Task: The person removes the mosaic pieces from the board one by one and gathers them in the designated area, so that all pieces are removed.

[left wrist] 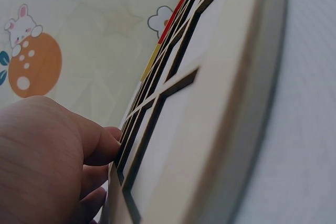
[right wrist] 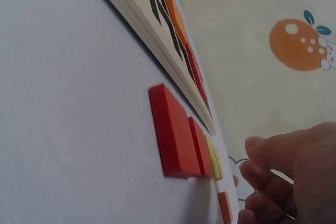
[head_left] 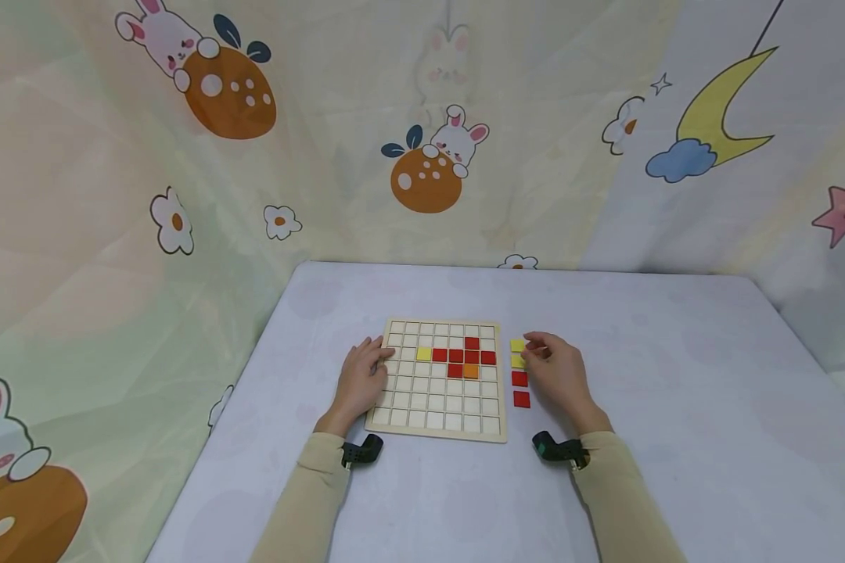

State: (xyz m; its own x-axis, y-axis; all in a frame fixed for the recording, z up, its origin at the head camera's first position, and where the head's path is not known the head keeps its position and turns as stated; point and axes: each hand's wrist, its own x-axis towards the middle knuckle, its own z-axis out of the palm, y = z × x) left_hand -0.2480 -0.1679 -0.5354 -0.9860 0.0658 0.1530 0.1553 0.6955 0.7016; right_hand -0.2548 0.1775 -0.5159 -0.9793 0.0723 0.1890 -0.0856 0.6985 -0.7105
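Note:
A square wooden grid board [head_left: 436, 438] lies on the table, holding several red tiles, one yellow tile [head_left: 424, 354] and one orange tile [head_left: 471, 371]. At its left edge my left hand [head_left: 359, 379] rests, index finger reaching onto the frame; the left wrist view shows thumb and fingers [left wrist: 100, 142] touching that edge. Right of the board is a column of loose tiles: two yellow [head_left: 517, 345] and two red [head_left: 521, 399]. My right hand [head_left: 558, 377] is beside the yellow ones, fingers bent, no tile visible between thumb and fingertips [right wrist: 254, 142].
The board and loose tiles lie on a pale table [head_left: 641, 352]. In the right wrist view an orange-red tile [right wrist: 224, 207] lies close to the right hand's fingers. A printed curtain [head_left: 324, 156] hangs behind the table. Both wrists wear dark camera bands [head_left: 362, 451].

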